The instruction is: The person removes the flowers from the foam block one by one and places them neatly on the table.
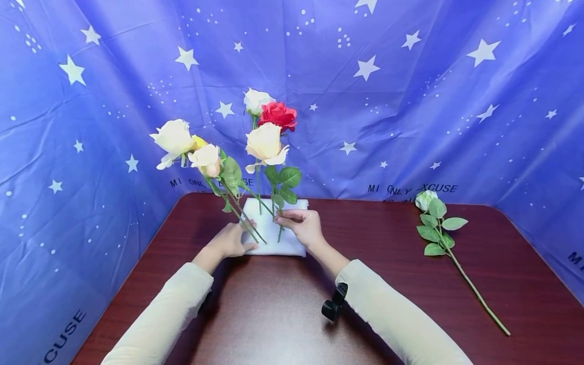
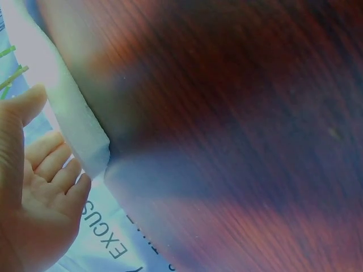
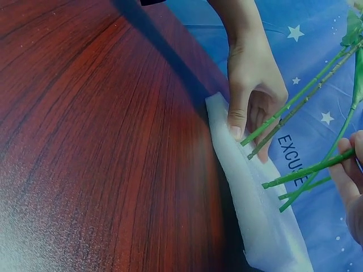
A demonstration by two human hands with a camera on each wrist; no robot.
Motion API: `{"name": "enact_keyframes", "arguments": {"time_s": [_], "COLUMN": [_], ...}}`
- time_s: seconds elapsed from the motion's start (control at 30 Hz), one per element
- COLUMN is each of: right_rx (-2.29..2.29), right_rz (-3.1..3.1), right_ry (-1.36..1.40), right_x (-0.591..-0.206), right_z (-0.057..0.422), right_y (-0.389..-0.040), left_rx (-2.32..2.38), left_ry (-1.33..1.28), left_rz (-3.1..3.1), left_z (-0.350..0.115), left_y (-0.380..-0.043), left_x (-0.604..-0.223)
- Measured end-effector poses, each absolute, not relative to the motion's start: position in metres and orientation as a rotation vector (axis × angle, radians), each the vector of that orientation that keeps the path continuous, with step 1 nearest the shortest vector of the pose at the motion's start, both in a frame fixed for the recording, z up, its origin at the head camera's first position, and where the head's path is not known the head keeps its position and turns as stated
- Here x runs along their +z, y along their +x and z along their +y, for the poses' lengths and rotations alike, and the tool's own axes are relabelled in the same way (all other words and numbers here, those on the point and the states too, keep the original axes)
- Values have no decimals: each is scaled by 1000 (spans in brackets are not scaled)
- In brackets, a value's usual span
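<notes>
A white foam block (image 1: 292, 247) lies on the table with several long-stemmed roses standing in or against it. My left hand (image 1: 229, 239) holds the block's left side, its thumb at the near edge and its fingers farther back. With thumb and fingertips, my right hand (image 1: 304, 227) pinches a green rose stem (image 3: 309, 170) just above the foam. Over that hand rise a cream rose (image 1: 265, 144), a red rose (image 1: 279, 116) and a white rose (image 1: 257, 101). Leaning left are another white rose (image 1: 173, 138), a pale pink rose (image 1: 206, 160) and a mostly hidden yellow bloom (image 1: 198, 142).
On the right of the dark red wooden table (image 1: 274, 314), a loose white rose (image 1: 426, 201) lies with its leafy stem slanting toward the near right. A blue star-printed curtain (image 1: 328, 61) hangs behind the table and along both sides.
</notes>
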State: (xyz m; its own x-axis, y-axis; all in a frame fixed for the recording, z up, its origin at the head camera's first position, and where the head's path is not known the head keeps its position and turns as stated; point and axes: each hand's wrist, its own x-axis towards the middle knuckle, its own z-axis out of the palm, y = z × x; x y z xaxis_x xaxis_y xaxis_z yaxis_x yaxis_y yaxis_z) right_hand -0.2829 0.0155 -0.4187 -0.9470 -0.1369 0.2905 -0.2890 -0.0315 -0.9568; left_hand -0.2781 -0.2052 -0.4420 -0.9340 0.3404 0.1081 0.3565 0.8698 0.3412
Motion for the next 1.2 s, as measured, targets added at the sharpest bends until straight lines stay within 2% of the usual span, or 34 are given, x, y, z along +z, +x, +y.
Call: {"name": "enact_keyframes", "arguments": {"time_s": [0.8,1.2], "right_rx": [2170,2104], "right_rz": [-2038,-2063], "right_ry": [596,536], "right_x": [-420,-419], "right_z": [20,22], "right_y": [-285,-283], "left_rx": [-558,-570], "left_ry": [-574,-581], "left_rz": [-2999,-3004], "left_z": [-206,-205], "left_y": [-278,-277], "left_x": [-440,-439]}}
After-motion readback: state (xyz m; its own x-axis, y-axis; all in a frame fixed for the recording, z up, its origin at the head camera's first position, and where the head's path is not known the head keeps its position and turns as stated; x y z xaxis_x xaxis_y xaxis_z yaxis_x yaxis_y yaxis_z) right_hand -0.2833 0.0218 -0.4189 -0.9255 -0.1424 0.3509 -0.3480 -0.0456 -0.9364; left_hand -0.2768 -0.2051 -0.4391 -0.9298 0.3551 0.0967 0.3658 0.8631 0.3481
